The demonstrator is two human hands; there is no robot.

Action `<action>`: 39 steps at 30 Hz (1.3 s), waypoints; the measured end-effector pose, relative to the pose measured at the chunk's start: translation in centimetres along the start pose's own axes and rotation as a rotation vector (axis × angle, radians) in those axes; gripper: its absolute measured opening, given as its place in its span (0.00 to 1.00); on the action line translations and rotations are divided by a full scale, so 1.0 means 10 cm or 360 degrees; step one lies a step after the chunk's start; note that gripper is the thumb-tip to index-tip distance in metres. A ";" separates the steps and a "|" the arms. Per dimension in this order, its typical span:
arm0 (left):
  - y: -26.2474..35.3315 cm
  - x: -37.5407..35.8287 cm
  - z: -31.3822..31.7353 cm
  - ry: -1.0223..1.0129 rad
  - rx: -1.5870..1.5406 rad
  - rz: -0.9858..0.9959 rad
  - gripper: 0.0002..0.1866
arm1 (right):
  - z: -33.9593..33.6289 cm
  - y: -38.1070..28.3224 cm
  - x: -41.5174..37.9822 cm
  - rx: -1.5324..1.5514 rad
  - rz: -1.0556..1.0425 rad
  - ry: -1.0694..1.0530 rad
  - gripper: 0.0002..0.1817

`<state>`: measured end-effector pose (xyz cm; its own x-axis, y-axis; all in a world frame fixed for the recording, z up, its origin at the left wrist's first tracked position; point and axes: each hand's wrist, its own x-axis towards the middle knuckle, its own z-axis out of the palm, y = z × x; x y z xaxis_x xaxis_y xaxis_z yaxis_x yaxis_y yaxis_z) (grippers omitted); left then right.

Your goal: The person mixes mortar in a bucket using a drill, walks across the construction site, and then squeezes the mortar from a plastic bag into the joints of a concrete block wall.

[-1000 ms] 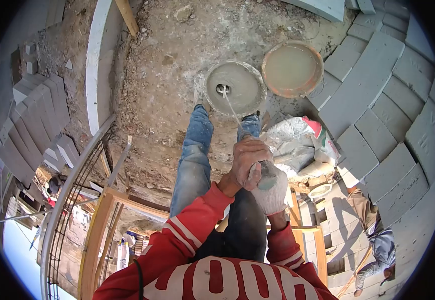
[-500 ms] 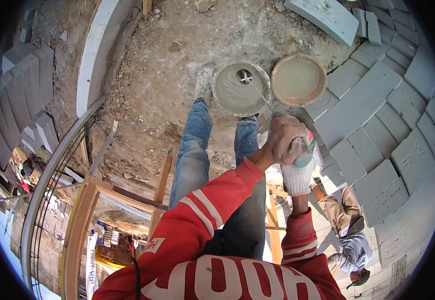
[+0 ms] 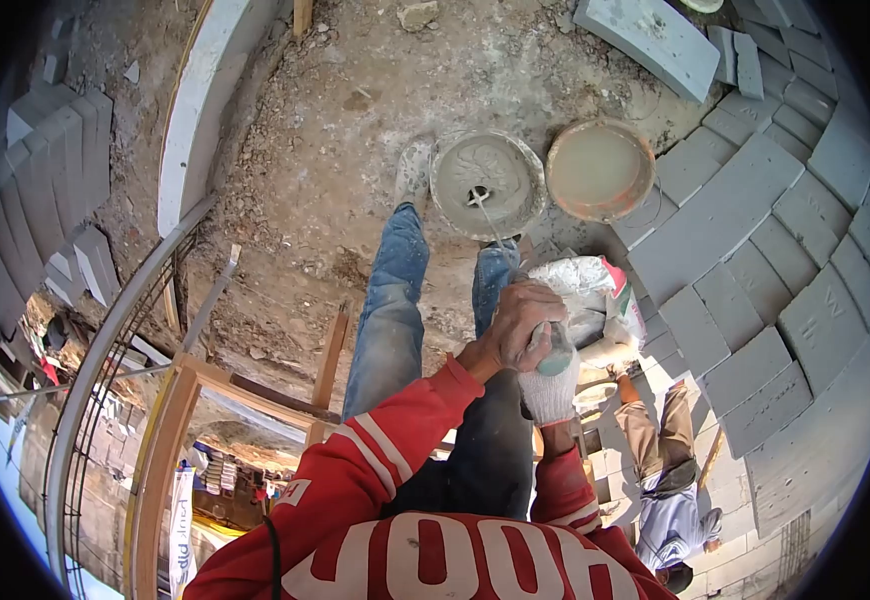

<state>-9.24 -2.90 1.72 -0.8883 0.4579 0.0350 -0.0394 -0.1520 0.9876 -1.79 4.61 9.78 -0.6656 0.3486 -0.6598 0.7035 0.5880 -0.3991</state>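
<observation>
My left hand, bare, is wrapped round the body of a drill that carries a mixing paddle. My right hand, in a white knit glove, grips the same drill just behind it. From the drill a thin metal shaft slants into a round bucket of wet grey mortar. The paddle's head shows at the mortar's surface, in the near part of the bucket; its lower part is hidden. Beside it on the right stands a second bucket holding cloudy greyish liquid.
Grey blocks are stacked along the right, more blocks at the left. A crumpled bag lies by my right leg. A co-worker is at the lower right. A wooden frame and curved metal rail stand on the left.
Both hands and the drill have come back toward my body and slightly left. The paddle head has shifted to the near side of the bucket. The co-worker has moved left.
</observation>
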 end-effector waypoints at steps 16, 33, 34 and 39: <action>-0.19 0.50 0.64 -0.0321 -0.0009 -0.0096 0.10 | -0.31 0.58 0.19 -0.0089 0.0179 0.0180 0.19; 0.36 -0.08 0.36 -0.0808 0.0133 -0.0391 0.10 | 0.01 0.44 -0.67 0.0056 0.0079 0.0187 0.16; 0.39 -0.09 0.31 -0.0820 0.0116 -0.0371 0.11 | -0.04 0.35 -0.64 0.0260 0.0240 0.0002 0.15; 0.41 -0.16 0.11 -0.0760 0.0175 -0.0302 0.16 | 0.01 0.22 -0.62 0.0282 0.0269 -0.0151 0.13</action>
<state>-7.47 -3.26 5.90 -0.5617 0.8205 -0.1055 -0.1083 0.0535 0.9927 3.90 3.63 12.96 -0.5143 0.3563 -0.7801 0.8411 0.3873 -0.3775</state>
